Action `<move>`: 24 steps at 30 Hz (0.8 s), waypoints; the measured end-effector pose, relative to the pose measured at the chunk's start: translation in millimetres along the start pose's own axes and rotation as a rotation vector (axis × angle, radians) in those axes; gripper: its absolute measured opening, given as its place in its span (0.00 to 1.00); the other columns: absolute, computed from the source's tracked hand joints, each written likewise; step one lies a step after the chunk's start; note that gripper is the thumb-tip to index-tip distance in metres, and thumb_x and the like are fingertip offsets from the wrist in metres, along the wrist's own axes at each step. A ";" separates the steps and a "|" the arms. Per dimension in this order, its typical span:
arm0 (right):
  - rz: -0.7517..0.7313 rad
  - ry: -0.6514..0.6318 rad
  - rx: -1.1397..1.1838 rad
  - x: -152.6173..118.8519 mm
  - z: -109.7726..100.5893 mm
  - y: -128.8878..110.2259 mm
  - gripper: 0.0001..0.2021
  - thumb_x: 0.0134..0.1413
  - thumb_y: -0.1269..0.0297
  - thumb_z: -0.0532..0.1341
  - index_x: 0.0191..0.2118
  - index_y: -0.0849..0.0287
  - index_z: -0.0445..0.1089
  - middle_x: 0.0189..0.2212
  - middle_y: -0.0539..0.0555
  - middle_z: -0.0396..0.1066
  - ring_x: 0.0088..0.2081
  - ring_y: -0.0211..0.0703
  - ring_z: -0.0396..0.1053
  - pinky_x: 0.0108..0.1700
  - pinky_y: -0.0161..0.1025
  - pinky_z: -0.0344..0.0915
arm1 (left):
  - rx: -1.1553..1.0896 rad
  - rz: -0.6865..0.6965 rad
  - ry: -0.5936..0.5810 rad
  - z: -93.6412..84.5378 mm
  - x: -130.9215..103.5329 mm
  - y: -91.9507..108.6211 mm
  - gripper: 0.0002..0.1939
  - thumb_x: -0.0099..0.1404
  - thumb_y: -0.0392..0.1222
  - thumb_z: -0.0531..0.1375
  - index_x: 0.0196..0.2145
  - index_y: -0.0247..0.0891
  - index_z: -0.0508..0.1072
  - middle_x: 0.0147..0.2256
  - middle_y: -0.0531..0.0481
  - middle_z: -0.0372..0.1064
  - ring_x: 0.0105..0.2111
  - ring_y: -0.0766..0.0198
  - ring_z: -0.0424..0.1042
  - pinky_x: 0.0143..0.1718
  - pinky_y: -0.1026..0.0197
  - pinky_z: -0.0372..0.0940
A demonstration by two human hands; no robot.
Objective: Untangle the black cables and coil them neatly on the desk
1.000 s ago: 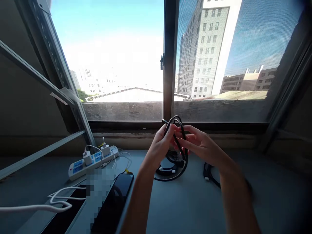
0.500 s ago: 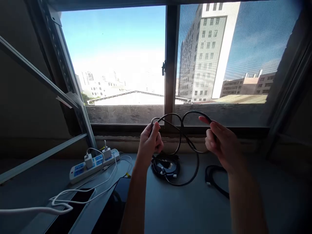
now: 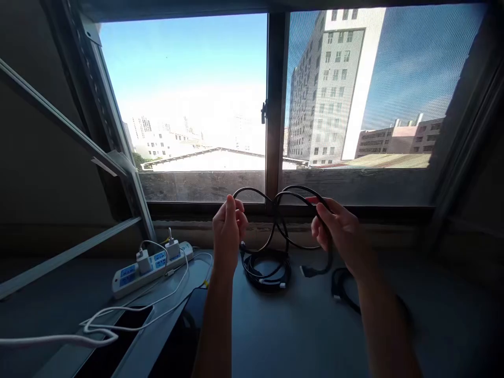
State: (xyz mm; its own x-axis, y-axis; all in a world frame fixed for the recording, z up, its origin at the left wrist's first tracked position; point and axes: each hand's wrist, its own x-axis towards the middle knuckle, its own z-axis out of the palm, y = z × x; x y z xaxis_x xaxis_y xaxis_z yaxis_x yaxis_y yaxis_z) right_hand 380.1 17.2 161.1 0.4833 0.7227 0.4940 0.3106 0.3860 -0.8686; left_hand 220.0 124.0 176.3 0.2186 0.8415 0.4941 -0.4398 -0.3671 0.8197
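A long black cable (image 3: 296, 193) hangs in crossing loops between my two hands, above the grey tabletop (image 3: 291, 331). My left hand (image 3: 229, 223) is closed around it at the left, thumb on top. At the right, my right hand (image 3: 334, 226) grips strands of the same cable, and a flat wide plug (image 3: 309, 271) dangles below it. Another plug end hangs just beneath my left hand. A coiled black cable (image 3: 268, 283) lies on the table beneath the loops. To the right, partly behind my right forearm, rests a second black cable coil (image 3: 342, 296).
A white power strip (image 3: 153, 268) with two chargers stands at the left. White charging cords (image 3: 129, 325) run over a phone (image 3: 118, 341) and beside a dark flat device (image 3: 185, 325). A metal frame (image 3: 136, 194) rises at the left, before the window (image 3: 275, 105).
My right hand has moved left and slightly down, bringing cable strands together, and a plug now dangles from it. My left hand has shifted a little left. The loops have changed shape.
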 end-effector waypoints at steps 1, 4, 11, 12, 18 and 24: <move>0.010 0.019 -0.013 1.0 -0.6 1.7 0.25 0.54 0.43 0.55 0.49 0.58 0.66 0.18 0.45 0.62 0.13 0.27 0.54 0.15 0.28 0.51 | -0.017 0.030 0.031 0.3 -0.4 1.2 0.24 0.60 0.62 0.54 0.23 0.37 0.61 0.11 0.62 0.46 0.10 0.77 0.42 0.11 0.72 0.39; 0.010 0.047 -0.060 2.5 -2.1 6.6 0.27 0.50 0.43 0.58 0.49 0.58 0.66 0.20 0.45 0.62 0.15 0.27 0.54 0.16 0.28 0.54 | -0.044 0.097 0.056 1.8 -3.3 3.7 0.24 0.60 0.62 0.54 0.22 0.37 0.62 0.11 0.62 0.44 0.11 0.77 0.40 0.11 0.72 0.38; -0.049 0.124 -0.105 4.2 1.2 11.4 0.25 0.48 0.49 0.63 0.49 0.57 0.68 0.26 0.47 0.64 0.15 0.26 0.55 0.14 0.28 0.54 | -0.071 0.140 -0.028 8.3 -8.6 -0.4 0.23 0.60 0.60 0.55 0.22 0.37 0.62 0.10 0.62 0.45 0.10 0.77 0.41 0.10 0.73 0.38; -0.036 0.119 -0.084 4.6 1.0 11.7 0.25 0.48 0.48 0.62 0.49 0.58 0.69 0.25 0.47 0.64 0.14 0.26 0.55 0.14 0.27 0.53 | -0.074 0.133 -0.043 8.4 -8.4 -1.3 0.23 0.60 0.60 0.56 0.22 0.37 0.62 0.10 0.62 0.45 0.10 0.77 0.41 0.10 0.72 0.38; 0.086 -0.033 -0.081 5.6 -7.8 13.8 0.29 0.50 0.47 0.61 0.53 0.61 0.65 0.19 0.44 0.62 0.10 0.27 0.53 0.12 0.29 0.51 | -0.119 0.190 0.027 6.6 -8.6 1.0 0.24 0.59 0.59 0.57 0.19 0.36 0.62 0.10 0.61 0.46 0.09 0.77 0.42 0.09 0.72 0.37; 0.151 -0.154 -0.154 7.9 -12.7 17.6 0.33 0.50 0.49 0.61 0.59 0.60 0.59 0.24 0.48 0.68 0.14 0.30 0.61 0.18 0.31 0.60 | -0.139 0.457 0.087 7.6 -17.2 11.9 0.28 0.60 0.58 0.56 0.13 0.36 0.59 0.09 0.59 0.45 0.08 0.78 0.43 0.09 0.69 0.37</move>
State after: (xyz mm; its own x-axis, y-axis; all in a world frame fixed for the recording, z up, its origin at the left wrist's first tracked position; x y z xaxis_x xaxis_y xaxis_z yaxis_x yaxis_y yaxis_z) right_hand 399.8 22.4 150.3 0.4069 0.8491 0.3369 0.3713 0.1833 -0.9103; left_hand 217.6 102.1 179.7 -0.0953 0.6389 0.7634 -0.5871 -0.6554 0.4752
